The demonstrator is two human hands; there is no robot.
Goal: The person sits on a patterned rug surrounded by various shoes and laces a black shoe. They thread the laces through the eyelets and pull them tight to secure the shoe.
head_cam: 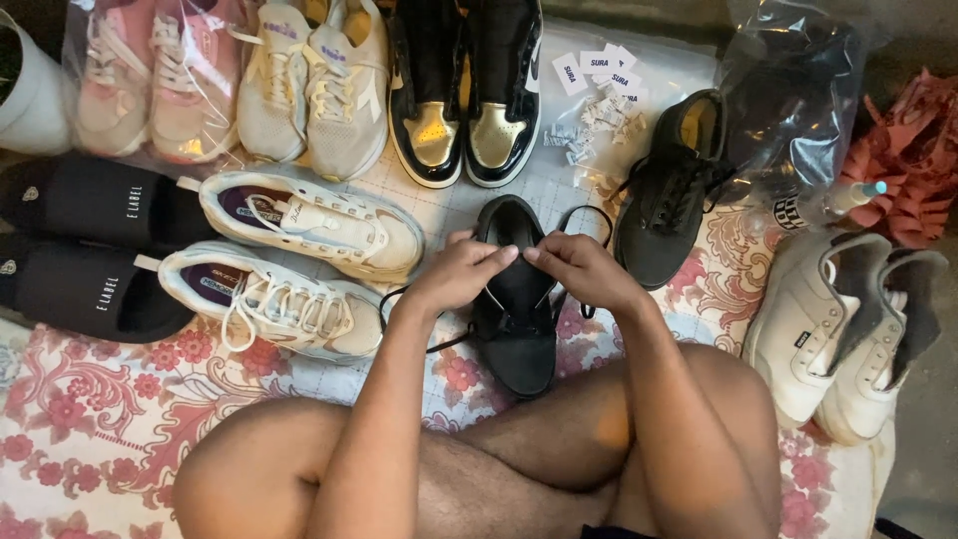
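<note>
A black low sneaker [514, 329] lies on a floral mat in front of my crossed legs, toe toward me. My left hand [454, 271] and my right hand [584, 269] meet over its tongue, each pinching a black lace [589, 212] that loops out to the right. Its mate, a second black sneaker [671, 190], rests to the right, heel away from me.
White-and-cream sneakers [299, 260] and black slip-ons [90, 245] lie to the left. Pink, cream and black-gold pairs [464, 90] line the far edge. White shoes [848, 319] sit at the right, beside a bottle [823, 205] and a plastic bag [793, 90].
</note>
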